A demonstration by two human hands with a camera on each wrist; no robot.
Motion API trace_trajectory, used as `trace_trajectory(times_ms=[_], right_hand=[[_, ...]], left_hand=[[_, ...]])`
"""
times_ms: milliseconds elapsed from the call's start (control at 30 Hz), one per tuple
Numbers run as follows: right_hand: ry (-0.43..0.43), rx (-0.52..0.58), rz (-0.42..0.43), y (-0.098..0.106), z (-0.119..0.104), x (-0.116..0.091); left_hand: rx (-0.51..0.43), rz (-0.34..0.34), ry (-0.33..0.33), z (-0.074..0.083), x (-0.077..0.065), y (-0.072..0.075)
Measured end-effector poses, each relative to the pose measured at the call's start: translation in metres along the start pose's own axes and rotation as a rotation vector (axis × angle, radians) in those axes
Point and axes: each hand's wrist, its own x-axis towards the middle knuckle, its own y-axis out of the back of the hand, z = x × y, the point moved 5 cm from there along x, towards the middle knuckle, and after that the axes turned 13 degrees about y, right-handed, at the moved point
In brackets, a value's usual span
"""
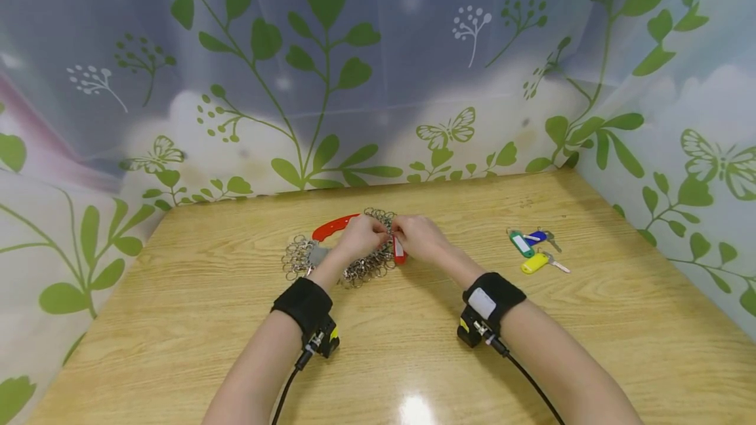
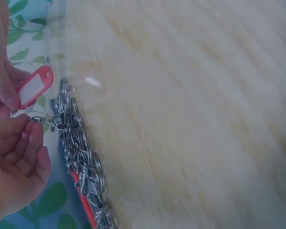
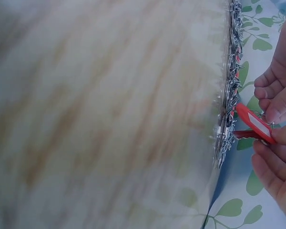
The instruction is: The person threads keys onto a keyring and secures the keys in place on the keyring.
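My left hand pinches a small metal clasp, one of many on a thick bunch of metal rings and clasps. Close beside it, my right hand holds a red key tag with a white label between thumb and fingers. In the right wrist view, a dark key shows beside the tag. A red curved handle with a wavy inner edge belongs to the bunch and lies behind the left hand. The fingertips of both hands nearly meet at the bunch's right side.
On the right of the wooden table lie a green key tag, a blue key tag and a yellow key tag, with keys. Small rings lie farther back. A patterned curtain borders the table's back and sides.
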Motion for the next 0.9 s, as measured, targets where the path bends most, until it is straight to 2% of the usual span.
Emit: trace_trajectory(times_ms=[300,500,900], right_hand=[[0.055,-0.022,-0.014,-0.002,-0.0038,-0.0011],[0.059,-0.009,-0.009,-0.0013,-0.0035,-0.0013],[-0.055,0.141,-0.004,-0.001,0.0051,-0.0013]], left_hand=[[-0.043,-0.048,0.023,-0.0006,-0.0002,-0.0003],[-0.079,-0.049,0.055,-0.0018,0.0004,0.0004],[-0.004,-0.009,-0.038,-0.0057,0.0027,-0.005]])
